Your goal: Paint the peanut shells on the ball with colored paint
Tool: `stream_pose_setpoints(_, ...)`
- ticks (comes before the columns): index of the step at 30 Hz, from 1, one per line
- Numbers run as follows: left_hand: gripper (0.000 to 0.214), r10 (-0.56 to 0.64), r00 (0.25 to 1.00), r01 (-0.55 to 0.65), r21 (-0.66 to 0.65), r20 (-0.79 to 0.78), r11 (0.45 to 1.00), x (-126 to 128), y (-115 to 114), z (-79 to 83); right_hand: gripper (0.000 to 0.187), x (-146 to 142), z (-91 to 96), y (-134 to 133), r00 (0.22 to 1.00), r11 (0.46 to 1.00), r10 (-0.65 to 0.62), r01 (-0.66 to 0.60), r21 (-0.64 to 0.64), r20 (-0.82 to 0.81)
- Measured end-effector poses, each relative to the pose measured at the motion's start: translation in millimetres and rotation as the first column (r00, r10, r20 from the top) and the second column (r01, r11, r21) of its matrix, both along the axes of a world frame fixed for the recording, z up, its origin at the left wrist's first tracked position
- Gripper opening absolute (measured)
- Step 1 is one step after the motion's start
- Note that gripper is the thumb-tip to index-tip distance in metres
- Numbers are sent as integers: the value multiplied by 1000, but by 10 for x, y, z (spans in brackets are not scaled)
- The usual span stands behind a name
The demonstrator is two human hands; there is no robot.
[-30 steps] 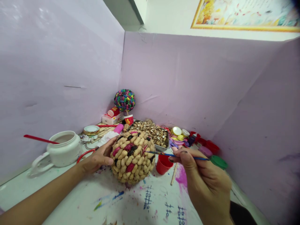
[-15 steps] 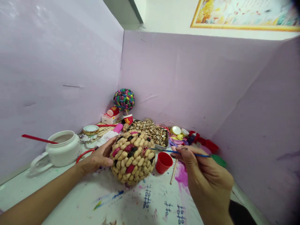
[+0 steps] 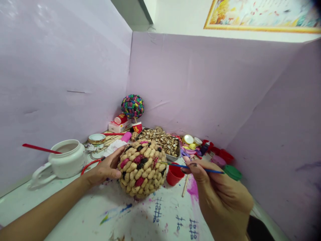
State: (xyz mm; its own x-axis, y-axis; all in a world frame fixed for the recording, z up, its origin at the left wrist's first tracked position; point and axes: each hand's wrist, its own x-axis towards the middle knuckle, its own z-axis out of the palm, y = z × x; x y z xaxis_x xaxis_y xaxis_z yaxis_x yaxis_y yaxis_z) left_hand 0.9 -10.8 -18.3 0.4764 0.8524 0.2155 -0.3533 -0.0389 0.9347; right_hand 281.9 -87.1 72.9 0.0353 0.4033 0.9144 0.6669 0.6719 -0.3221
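A ball covered in peanut shells (image 3: 141, 174) sits on the white tabletop, with some shells coloured dark pink and black. My left hand (image 3: 109, 169) grips its left side, thumb at the front and fingers reaching behind. In my right hand (image 3: 215, 187), pinched between thumb and fingers, is a thin blue paintbrush (image 3: 180, 165). The brush tip touches a partly reddened shell on the ball's right side. Just behind the brush stands a red plastic cup (image 3: 175, 179), close to the ball.
A white pot (image 3: 69, 164) with a red stick stands at left, near red-handled scissors (image 3: 91, 165). Behind the ball lies a metal tray of shell pieces (image 3: 179, 149). A multicoloured ball (image 3: 132, 106) rises at the back; a green lid (image 3: 232, 172) lies right.
My right hand has shifted slightly right and down, and the brush now slants more, its tip still at the same shell. My left hand and the ball stay put.
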Motion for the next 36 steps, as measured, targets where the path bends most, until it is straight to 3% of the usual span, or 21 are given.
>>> stream_pose_setpoints(5,102,-8,1000,9,-25,18,1000,-12,15,-32,21,132,72,10,978,982,-185,180,-52,-95)
stream_pose_setpoints(8,104,-10,1000,11,-32,27,999,-5,12,-31,30,281,103,123,935,948,-301,273,-162,-186)
stream_pose_setpoints(10,103,-21,999,22,-26,37,999,2,9,-25,36,363,76,246,936,911,-327,276,-306,-130)
stream_pose_setpoints(13,100,-35,998,36,-16,48,999,7,6,-17,40,419,-56,453,945,801,-315,314,-509,86)
stream_pose_setpoints(16,99,-27,999,27,-21,35,999,4,8,-15,39,401,-251,627,942,748,-277,337,-571,192)
stream_pose_setpoints(20,100,-21,1000,21,-11,5,1000,-4,13,-20,38,379,-407,735,942,727,-238,334,-600,237)
stream_pose_setpoints(25,103,-19,1000,19,-14,7,1000,5,4,-4,45,429,-190,567,941,762,-280,338,-552,190)
stream_pose_setpoints(27,103,-13,1000,13,-15,8,1000,11,-1,3,49,419,-42,420,949,807,-300,308,-504,99)
stream_pose_setpoints(28,103,-9,1000,9,-12,5,1000,11,-1,2,48,400,21,345,956,860,-291,244,-449,-39)
stream_pose_setpoints(31,101,-3,1000,3,-3,-3,1000,-6,11,-27,36,298,121,169,924,956,-130,21,-291,-359)
stream_pose_setpoints(36,101,24,1000,-24,-12,-17,1000,-46,38,-85,22,117,44,126,912,977,59,-136,-164,-407)
